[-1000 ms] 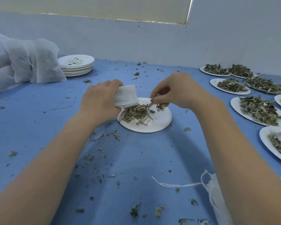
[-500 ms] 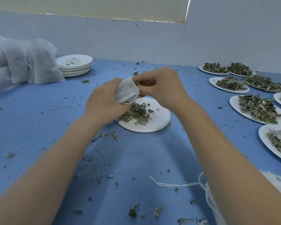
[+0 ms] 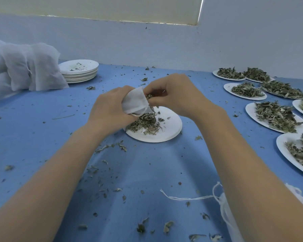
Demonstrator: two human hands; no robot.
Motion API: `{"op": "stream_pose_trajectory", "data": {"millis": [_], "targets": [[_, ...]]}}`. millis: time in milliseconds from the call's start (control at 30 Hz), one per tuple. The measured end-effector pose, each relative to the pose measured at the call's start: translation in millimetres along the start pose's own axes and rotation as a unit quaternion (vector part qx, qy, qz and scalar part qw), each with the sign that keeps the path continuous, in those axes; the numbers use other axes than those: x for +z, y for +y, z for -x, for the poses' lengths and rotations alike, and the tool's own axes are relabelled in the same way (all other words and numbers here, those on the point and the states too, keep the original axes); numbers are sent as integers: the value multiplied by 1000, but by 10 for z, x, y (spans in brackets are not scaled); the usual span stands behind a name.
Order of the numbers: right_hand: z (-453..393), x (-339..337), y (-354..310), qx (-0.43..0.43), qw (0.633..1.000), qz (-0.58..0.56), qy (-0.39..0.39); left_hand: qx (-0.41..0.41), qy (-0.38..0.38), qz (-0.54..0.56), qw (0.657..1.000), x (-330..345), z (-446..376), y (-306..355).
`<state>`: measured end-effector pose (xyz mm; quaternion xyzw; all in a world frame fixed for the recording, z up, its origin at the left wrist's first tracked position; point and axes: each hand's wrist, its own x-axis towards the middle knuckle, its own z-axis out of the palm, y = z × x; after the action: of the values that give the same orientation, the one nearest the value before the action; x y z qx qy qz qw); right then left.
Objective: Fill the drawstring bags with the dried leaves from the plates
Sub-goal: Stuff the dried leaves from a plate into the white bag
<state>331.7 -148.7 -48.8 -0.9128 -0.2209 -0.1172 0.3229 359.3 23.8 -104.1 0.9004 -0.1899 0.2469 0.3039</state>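
Fingers of the left hand (image 3: 108,109) curl round a small white drawstring bag (image 3: 136,103) above the paper plate (image 3: 170,131); right hand (image 3: 175,95) fingertips pinch dried leaves (image 3: 144,122) at its mouth, more heaped on the plate below

Both forearms are bare to each hand, left hand (image 3: 110,109) and right hand (image 3: 178,96), no sleeves visible.

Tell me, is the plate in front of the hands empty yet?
Not empty. The plate still has a small heap of dried leaves on its left side; the right side is bare white.
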Motion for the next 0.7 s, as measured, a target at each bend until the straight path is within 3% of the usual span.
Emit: {"op": "stream_pose_trajectory", "data": {"millis": [300,467,700], "targets": [[-57,172,-52,16,998,-17,62,-30,-22,98,994,21,-13,34],[-106,192,-50,43,993,91,69,-35,-31,111,993,38,3,68],[-36,77,-86,33,993,-43,-108,-1,-19,57,998,-46,-13,54]]}}
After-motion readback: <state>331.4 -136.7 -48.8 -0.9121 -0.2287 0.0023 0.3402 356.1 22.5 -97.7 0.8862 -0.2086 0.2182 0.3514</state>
